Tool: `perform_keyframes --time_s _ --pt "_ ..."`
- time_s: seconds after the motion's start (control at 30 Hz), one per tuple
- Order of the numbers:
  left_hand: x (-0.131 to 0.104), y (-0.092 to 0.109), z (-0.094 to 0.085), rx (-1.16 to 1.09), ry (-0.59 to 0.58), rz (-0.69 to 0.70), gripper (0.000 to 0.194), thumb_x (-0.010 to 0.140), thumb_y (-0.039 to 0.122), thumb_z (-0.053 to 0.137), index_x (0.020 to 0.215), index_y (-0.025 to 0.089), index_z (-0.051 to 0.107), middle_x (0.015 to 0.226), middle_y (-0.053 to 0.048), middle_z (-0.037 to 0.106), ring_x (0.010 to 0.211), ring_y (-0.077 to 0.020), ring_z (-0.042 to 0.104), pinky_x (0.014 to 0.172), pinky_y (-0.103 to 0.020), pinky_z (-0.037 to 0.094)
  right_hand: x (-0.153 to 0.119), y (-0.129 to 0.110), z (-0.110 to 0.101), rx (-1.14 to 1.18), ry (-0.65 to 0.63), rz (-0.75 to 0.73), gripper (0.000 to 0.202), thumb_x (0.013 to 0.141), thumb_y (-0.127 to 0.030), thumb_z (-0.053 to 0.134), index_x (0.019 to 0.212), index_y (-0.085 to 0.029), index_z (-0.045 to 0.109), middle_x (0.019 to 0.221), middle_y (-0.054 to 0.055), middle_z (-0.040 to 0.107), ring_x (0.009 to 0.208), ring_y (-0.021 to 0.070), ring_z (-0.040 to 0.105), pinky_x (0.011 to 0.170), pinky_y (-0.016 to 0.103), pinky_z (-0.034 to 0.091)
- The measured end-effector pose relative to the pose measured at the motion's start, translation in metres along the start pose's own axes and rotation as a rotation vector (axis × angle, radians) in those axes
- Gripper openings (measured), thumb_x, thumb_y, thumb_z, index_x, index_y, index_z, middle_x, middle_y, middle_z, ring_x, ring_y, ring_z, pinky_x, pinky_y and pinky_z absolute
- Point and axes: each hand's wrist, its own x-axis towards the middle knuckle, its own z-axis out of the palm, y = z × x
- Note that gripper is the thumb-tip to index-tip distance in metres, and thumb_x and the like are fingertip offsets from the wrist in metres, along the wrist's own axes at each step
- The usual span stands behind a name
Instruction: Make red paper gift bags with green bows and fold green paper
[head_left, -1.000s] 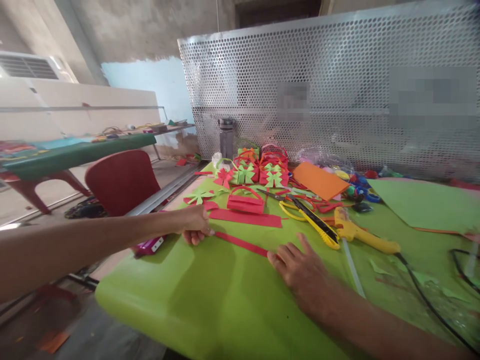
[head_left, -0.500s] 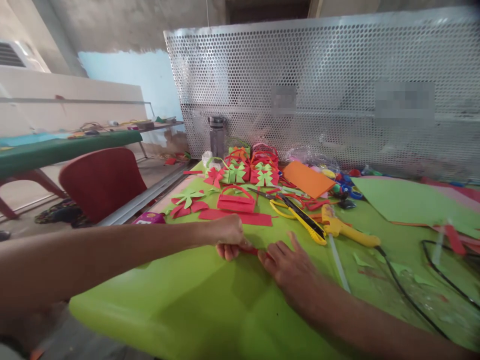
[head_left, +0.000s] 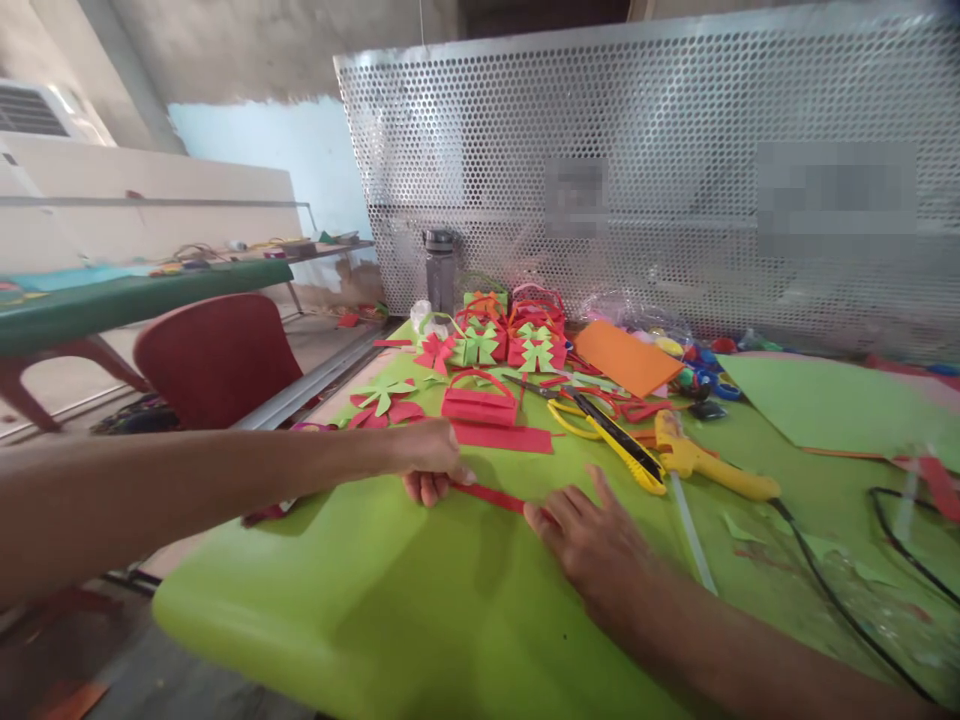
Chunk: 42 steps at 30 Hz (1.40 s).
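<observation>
Red strip [head_left: 491, 496], one: ran between left hand [head_left: 433, 462] and right hand [head_left: 585, 530], set apart, each pinched on it. Red bag [head_left: 478, 408]: sat beyond.

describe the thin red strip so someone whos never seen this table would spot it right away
Find the green table in front of the perforated metal panel. On it, the thin red strip runs between the left hand and the right hand. It is much narrower than the flat red piece lying just beyond it, and only it has a hand at each end.
</observation>
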Motion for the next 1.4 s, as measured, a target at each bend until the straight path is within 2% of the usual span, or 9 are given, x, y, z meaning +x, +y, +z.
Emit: perform_keyframes --time_s 0.4,0.5,0.57,0.63,0.7,0.87,1.0,1.13,1.4 --pt "-0.019 -0.047 -0.034 0.127 0.249 0.004 0.038 0.069 0.047 0.067 0.055 0.015 0.053 0.052 -0.005 0.062 0.044 -0.0171 0.061 0.047 -0.029 0.052 0.003 0.001 -0.008 0.024 -0.137 0.011 0.046 0.075 -0.006 0.051 0.120 -0.013 0.058 0.095 0.010 0.065 0.088 0.0242 0.057 0.097 0.061 0.033" --pt "-0.036 -0.039 -0.021 0.272 0.434 0.134 0.037 0.081 0.046 0.054 0.066 0.013 0.061 0.063 -0.010 0.068 0.066 -0.0247 0.068 0.068 -0.037 0.054 0.002 0.001 -0.011 0.032 -0.120 -0.009 0.044 0.077 -0.006 0.049 0.119 -0.014 0.059 0.090 0.009 0.063 0.086 0.0233 0.056 0.095 0.059 0.036" --pt "-0.048 -0.032 -0.001 0.361 0.521 0.291 0.043 0.089 0.047 0.044 0.097 0.010 0.065 0.098 -0.014 0.070 0.101 -0.0300 0.062 0.090 -0.043 0.046 0.001 0.003 -0.014 0.032 -0.104 -0.029 0.044 0.076 -0.006 0.048 0.119 -0.014 0.058 0.088 0.008 0.062 0.085 0.0226 0.056 0.094 0.056 0.037" --pt "-0.056 -0.028 0.020 0.431 0.496 0.473 0.058 0.087 0.051 0.049 0.131 0.014 0.048 0.140 -0.012 0.046 0.132 -0.0286 0.036 0.111 -0.042 0.024 0.000 0.007 -0.016 0.008 -0.096 -0.065 0.044 0.077 -0.007 0.048 0.120 -0.014 0.058 0.088 0.008 0.061 0.085 0.0225 0.055 0.094 0.054 0.037" --pt "-0.059 -0.029 0.038 0.568 0.369 0.699 0.077 0.084 0.059 0.049 0.143 0.014 0.030 0.151 -0.013 0.023 0.139 -0.0292 0.018 0.115 -0.046 0.007 0.000 0.012 -0.017 -0.037 -0.099 -0.120 0.044 0.080 -0.009 0.048 0.122 -0.015 0.056 0.088 0.009 0.060 0.085 0.0227 0.055 0.094 0.055 0.035" --pt "-0.049 -0.041 0.050 0.714 0.170 0.815 0.078 0.091 0.061 0.028 0.148 0.013 0.004 0.153 -0.015 0.005 0.141 -0.0276 0.004 0.114 -0.050 0.005 0.004 0.028 -0.020 -0.042 -0.170 -0.163 0.052 0.083 -0.005 0.041 0.131 -0.023 0.050 0.088 0.008 0.060 0.084 0.0213 0.055 0.093 0.052 0.032" --pt "-0.041 -0.048 0.050 0.741 0.209 0.829 0.078 0.091 0.062 0.027 0.148 0.015 0.002 0.153 -0.014 0.002 0.141 -0.0279 0.000 0.113 -0.053 0.004 0.016 0.038 -0.028 0.129 -0.243 0.110 0.039 0.082 -0.005 0.041 0.108 -0.020 0.066 0.083 0.006 0.062 0.076 0.0180 0.055 0.079 0.037 0.038" --pt "-0.036 -0.053 0.054 0.758 0.264 0.842 0.078 0.091 0.061 0.028 0.148 0.014 0.004 0.153 -0.016 0.005 0.141 -0.0289 0.004 0.113 -0.054 0.007 0.041 0.039 -0.036 0.551 -0.271 0.462 0.021 0.081 -0.016 0.047 0.078 -0.014 0.068 0.070 0.003 0.063 0.066 0.0133 0.054 0.061 0.024 0.037" --pt "-0.032 -0.057 0.058 0.757 0.328 0.876 0.088 0.086 0.068 0.030 0.148 0.009 0.008 0.151 -0.020 0.009 0.140 -0.0339 0.008 0.110 -0.059 0.010 0.090 0.019 -0.033 0.765 -0.592 0.579 0.021 0.066 -0.031 0.059 0.051 -0.017 0.055 0.040 -0.005 0.046 0.041 0.0081 0.043 0.041 0.019 0.028"
